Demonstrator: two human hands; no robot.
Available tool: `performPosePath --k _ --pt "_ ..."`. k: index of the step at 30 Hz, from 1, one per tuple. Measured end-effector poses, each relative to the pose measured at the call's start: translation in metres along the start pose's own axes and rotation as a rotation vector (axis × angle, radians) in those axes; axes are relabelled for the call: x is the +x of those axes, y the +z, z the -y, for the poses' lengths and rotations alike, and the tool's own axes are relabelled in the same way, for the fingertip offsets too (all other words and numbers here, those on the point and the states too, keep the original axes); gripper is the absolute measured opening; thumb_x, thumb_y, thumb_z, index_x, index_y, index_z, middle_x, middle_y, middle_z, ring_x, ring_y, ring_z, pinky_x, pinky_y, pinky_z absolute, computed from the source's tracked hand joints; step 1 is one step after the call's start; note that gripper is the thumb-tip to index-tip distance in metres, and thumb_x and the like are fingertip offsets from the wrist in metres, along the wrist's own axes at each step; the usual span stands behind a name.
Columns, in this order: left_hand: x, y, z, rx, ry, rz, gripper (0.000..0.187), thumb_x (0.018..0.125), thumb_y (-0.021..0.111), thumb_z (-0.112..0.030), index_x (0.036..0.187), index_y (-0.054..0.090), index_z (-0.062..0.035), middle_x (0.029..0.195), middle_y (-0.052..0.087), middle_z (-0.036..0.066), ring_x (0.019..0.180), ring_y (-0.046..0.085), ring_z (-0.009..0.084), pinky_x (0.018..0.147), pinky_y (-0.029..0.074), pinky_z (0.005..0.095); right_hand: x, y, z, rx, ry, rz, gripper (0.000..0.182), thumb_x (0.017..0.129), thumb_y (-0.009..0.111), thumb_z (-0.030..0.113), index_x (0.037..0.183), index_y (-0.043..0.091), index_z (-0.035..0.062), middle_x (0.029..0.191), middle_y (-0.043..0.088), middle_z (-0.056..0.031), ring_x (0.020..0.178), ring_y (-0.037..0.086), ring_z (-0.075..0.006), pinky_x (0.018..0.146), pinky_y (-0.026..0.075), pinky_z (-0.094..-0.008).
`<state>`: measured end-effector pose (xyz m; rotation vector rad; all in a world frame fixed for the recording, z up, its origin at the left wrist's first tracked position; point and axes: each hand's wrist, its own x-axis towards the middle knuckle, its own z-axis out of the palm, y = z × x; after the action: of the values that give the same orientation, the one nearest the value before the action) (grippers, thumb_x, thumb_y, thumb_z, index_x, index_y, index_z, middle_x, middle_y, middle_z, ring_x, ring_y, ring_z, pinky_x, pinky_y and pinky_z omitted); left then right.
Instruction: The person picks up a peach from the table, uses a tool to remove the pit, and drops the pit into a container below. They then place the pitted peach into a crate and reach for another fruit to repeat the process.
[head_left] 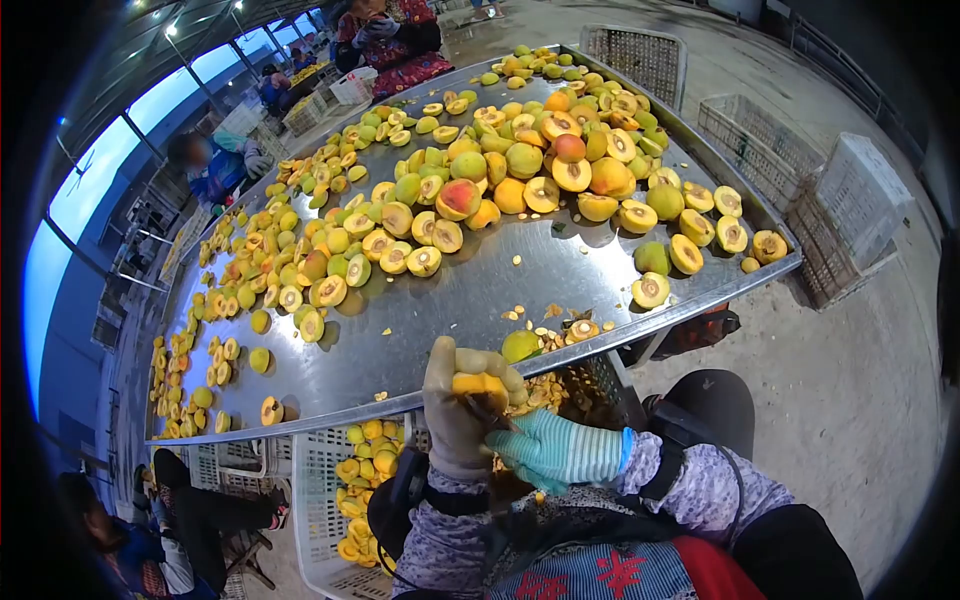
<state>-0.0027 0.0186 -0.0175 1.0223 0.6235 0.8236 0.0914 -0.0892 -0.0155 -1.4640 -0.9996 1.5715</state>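
Near the table's front edge, my left hand (455,410), in a pale glove, is wrapped round a yellow fruit half (481,388) with a dark middle. My right hand (560,448), in a striped teal glove, is closed just below and right of the fruit; what its fingers hold is hidden. Many halved and whole yellow-green fruits (520,160) are spread over the metal table (450,325). A greenish fruit (520,346) and pit scraps (568,332) lie just beyond my hands.
A white crate (318,500) with fruit halves stands below left; another crate (612,385) with scraps is under the table edge. Empty crates (850,210) stand at right. Other people (395,40) are at the far side and left.
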Motion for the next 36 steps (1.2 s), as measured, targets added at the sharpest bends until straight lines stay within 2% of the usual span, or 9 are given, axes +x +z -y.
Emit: performPosePath --k 9,11,15,17,19,23,26,31,36 --pt "0.000 -0.001 0.005 -0.381 -0.069 0.211 0.042 0.101 0.046 -0.041 0.073 0.061 -0.0136 0.068 0.063 0.011 0.061 0.063 0.0283 0.052 0.053 0.0377 0.013 -0.004 -0.025 0.037 -0.035 0.126 0.038 0.099 0.053 0.039 0.091 0.059 0.0026 0.066 0.059 -0.0121 0.048 0.058 -0.0252 0.044 0.048 -0.0368" --pt "-0.001 -0.001 0.003 -0.281 -0.082 0.173 0.037 0.101 0.048 -0.039 0.079 0.061 -0.0130 0.073 0.063 0.011 0.062 0.062 0.0279 0.053 0.053 0.0364 0.025 -0.003 -0.038 -0.360 -0.639 -0.132 0.038 0.097 0.055 0.038 0.093 0.060 0.0007 0.072 0.062 -0.0191 0.057 0.062 -0.0341 0.058 0.052 -0.0453" --pt "0.006 -0.011 0.001 -0.370 0.122 0.169 0.030 0.100 0.052 -0.039 0.090 0.061 -0.0121 0.081 0.063 0.012 0.065 0.063 0.0283 0.056 0.054 0.0365 -0.009 -0.020 -0.037 -0.880 -0.227 -0.033 0.040 0.092 0.057 0.045 0.099 0.066 0.0059 0.080 0.068 -0.0188 0.077 0.068 -0.0376 0.069 0.053 -0.0495" --pt "0.002 -0.026 -0.024 -0.357 0.050 -0.288 0.029 0.099 0.054 -0.040 0.097 0.059 -0.0116 0.087 0.062 0.010 0.067 0.063 0.0262 0.059 0.054 0.0353 -0.014 -0.026 -0.041 -1.130 0.115 -0.023 0.037 0.091 0.058 0.044 0.099 0.070 0.0100 0.080 0.069 -0.0168 0.081 0.069 -0.0358 0.070 0.054 -0.0488" --pt "-0.027 -0.050 -0.043 0.032 0.378 -0.314 0.032 0.098 0.056 -0.040 0.101 0.059 -0.0084 0.088 0.061 0.008 0.069 0.063 0.0221 0.060 0.055 0.0327 -0.027 -0.035 -0.049 -1.175 0.083 -0.124 0.037 0.089 0.061 0.045 0.096 0.070 0.0093 0.079 0.069 -0.0157 0.076 0.069 -0.0350 0.067 0.053 -0.0488" --pt "-0.078 -0.171 -0.093 0.811 -0.136 -0.646 0.035 0.098 0.060 -0.032 0.088 0.064 0.0013 0.082 0.064 0.007 0.072 0.062 0.0171 0.067 0.051 0.0303 -0.041 -0.041 -0.053 -1.119 -0.038 -0.250 0.037 0.089 0.060 0.045 0.097 0.070 0.0109 0.077 0.069 -0.0143 0.074 0.068 -0.0351 0.067 0.053 -0.0484" --pt "-0.073 -0.152 -0.098 0.967 0.143 -0.642 0.034 0.097 0.063 -0.029 0.092 0.068 0.0044 0.084 0.066 0.006 0.076 0.059 0.0133 0.071 0.048 0.0285 -0.039 -0.029 -0.052 -1.056 -0.135 -0.204 0.035 0.090 0.058 0.044 0.096 0.069 0.0117 0.073 0.068 -0.0142 0.071 0.068 -0.0350 0.065 0.053 -0.0475" --pt "0.005 -0.001 -0.059 0.926 0.310 0.022 0.028 0.094 0.066 -0.021 0.112 0.069 -0.0001 0.100 0.071 0.008 0.091 0.064 0.0149 0.083 0.050 0.0299 -0.042 -0.030 -0.057 -1.024 -0.170 -0.208 0.036 0.091 0.058 0.045 0.094 0.065 0.0100 0.074 0.067 -0.0145 0.073 0.068 -0.0354 0.066 0.052 -0.0483" --pt "0.084 0.133 0.039 1.246 0.203 0.519 0.081 0.087 0.063 -0.058 0.138 0.048 0.0035 0.133 0.055 0.028 0.126 0.054 0.0373 0.105 0.043 0.0389 -0.049 -0.038 -0.056 -0.928 -0.163 -0.256 0.033 0.090 0.060 0.042 0.098 0.063 0.0100 0.078 0.068 -0.0148 0.077 0.068 -0.0359 0.068 0.052 -0.0491"
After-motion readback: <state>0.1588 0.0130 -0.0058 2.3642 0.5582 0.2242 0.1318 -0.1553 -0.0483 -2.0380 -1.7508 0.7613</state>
